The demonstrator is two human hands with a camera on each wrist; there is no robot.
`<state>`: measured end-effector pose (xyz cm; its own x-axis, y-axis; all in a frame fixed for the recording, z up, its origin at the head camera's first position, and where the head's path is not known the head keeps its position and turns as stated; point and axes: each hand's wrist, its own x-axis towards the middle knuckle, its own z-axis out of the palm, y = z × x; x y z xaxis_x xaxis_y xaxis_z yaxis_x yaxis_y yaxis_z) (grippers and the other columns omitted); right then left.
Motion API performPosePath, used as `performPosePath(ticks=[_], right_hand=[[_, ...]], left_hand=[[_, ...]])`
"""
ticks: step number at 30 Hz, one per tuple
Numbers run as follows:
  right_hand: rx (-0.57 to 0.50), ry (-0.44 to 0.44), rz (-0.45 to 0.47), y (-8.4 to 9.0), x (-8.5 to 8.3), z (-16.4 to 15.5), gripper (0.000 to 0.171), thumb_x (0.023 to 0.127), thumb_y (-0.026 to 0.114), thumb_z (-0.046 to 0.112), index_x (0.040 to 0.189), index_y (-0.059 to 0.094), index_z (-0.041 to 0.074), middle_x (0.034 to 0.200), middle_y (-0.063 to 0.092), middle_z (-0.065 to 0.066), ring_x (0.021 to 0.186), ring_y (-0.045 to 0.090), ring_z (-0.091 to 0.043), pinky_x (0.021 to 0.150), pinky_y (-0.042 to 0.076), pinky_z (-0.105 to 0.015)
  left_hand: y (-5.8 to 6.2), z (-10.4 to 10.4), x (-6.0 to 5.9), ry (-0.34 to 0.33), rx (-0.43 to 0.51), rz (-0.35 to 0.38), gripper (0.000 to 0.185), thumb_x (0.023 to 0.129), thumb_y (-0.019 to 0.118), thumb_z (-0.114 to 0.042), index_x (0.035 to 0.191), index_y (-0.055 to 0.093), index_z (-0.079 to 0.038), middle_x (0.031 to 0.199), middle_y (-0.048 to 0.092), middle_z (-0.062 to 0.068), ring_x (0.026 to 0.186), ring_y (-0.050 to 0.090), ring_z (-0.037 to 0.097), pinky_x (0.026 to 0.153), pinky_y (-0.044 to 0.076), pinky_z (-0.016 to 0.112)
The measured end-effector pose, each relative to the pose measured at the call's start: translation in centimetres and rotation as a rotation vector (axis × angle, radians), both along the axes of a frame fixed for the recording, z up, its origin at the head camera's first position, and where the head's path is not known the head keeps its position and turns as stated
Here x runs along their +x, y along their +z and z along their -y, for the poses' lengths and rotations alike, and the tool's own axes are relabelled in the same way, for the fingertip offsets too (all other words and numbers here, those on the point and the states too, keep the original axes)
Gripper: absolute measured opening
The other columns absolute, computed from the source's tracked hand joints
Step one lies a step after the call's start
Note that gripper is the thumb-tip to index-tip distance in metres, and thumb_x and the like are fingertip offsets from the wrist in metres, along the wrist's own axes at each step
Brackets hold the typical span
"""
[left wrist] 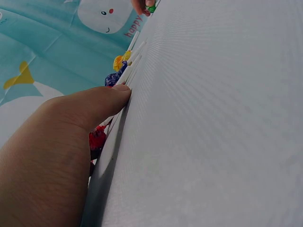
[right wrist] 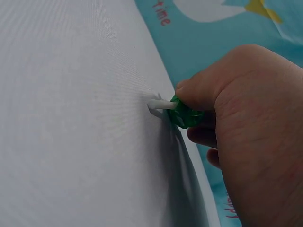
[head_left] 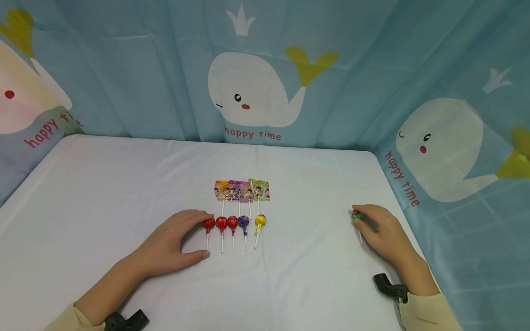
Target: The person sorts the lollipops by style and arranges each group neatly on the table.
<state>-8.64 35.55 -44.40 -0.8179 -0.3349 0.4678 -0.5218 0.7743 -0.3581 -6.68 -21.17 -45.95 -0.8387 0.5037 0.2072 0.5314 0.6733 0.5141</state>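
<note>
My left hand (head_left: 169,243) rests by the left end of a row of ball lollipops, fingertips at the head of the leftmost red lollipop (head_left: 209,224). Its thumb lies apart, near the lower end of that stick. Rightward in the row come two more red lollipops (head_left: 221,223), a purple lollipop (head_left: 244,222) and a yellow lollipop (head_left: 260,220), sticks toward me. Far to the right, my right hand (head_left: 383,234) pinches a green lollipop (right wrist: 186,114) by its head between thumb and fingers. Its white stick points down toward the cloth in the head view.
Just behind the row lie several lollipops in flat printed wrappers (head_left: 262,190), side by side with sticks toward me. A white cloth (head_left: 124,184) covers the table. Blue curtains (head_left: 165,69) with whale prints stand along its back and sides.
</note>
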Motion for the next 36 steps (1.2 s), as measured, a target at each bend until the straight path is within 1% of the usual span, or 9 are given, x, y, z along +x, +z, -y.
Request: performPosePath(ticks=[7, 14, 22, 29, 36], right_hand=[[-0.018, 0.001, -0.009, -0.3, 0.0, 0.1, 0.045, 0.083, 0.088, -0.007, 0.125, 0.076, 0.000, 0.120, 0.077, -0.013, 0.114, 0.069, -0.038, 0.110, 0.031, -0.004], [-0.030, -0.001, -0.008, -0.4, 0.1, 0.1, 0.046, 0.082, 0.089, -0.007, 0.125, 0.076, -0.001, 0.120, 0.077, -0.013, 0.114, 0.069, -0.038, 0.110, 0.032, -0.004], [-0.042, 0.020, -0.018, -0.3, 0.1, 0.4, 0.046, 0.081, 0.090, -0.007, 0.124, 0.076, -0.002, 0.119, 0.077, -0.014, 0.112, 0.070, -0.037, 0.109, 0.035, -0.004], [-0.052, 0.040, -0.019, -0.1, -0.3, 0.9, 0.046, 0.081, 0.090, -0.007, 0.124, 0.076, -0.002, 0.118, 0.077, -0.012, 0.112, 0.071, -0.035, 0.108, 0.037, -0.005], [-0.072, 0.064, -0.021, 0.1, -0.7, 1.2, 0.044, 0.082, 0.089, -0.009, 0.124, 0.076, -0.004, 0.119, 0.077, -0.014, 0.114, 0.070, -0.036, 0.109, 0.038, -0.006]], left_hand=[[0.0, -0.1, 0.0, -0.001, 0.002, 0.000, 0.082, 0.083, 0.094, -0.049, 0.154, 0.061, -0.023, 0.151, 0.062, -0.005, 0.143, 0.054, 0.026, 0.117, 0.046, 0.061], [0.1, -0.1, 0.0, -0.006, 0.005, 0.006, 0.082, 0.084, 0.094, -0.048, 0.154, 0.061, -0.023, 0.151, 0.062, -0.005, 0.143, 0.054, 0.026, 0.116, 0.046, 0.061], [0.1, -0.3, 0.1, -0.004, -0.001, 0.010, 0.081, 0.084, 0.093, -0.049, 0.154, 0.061, -0.022, 0.151, 0.062, -0.003, 0.143, 0.054, 0.028, 0.116, 0.046, 0.063], [0.0, -0.1, 0.0, -0.003, 0.001, 0.014, 0.082, 0.084, 0.093, -0.050, 0.154, 0.061, -0.023, 0.152, 0.062, -0.003, 0.143, 0.054, 0.027, 0.116, 0.046, 0.062], [0.0, 0.0, -0.1, -0.001, -0.003, 0.002, 0.081, 0.084, 0.093, -0.050, 0.154, 0.061, -0.023, 0.151, 0.062, -0.003, 0.143, 0.055, 0.027, 0.116, 0.047, 0.062]])
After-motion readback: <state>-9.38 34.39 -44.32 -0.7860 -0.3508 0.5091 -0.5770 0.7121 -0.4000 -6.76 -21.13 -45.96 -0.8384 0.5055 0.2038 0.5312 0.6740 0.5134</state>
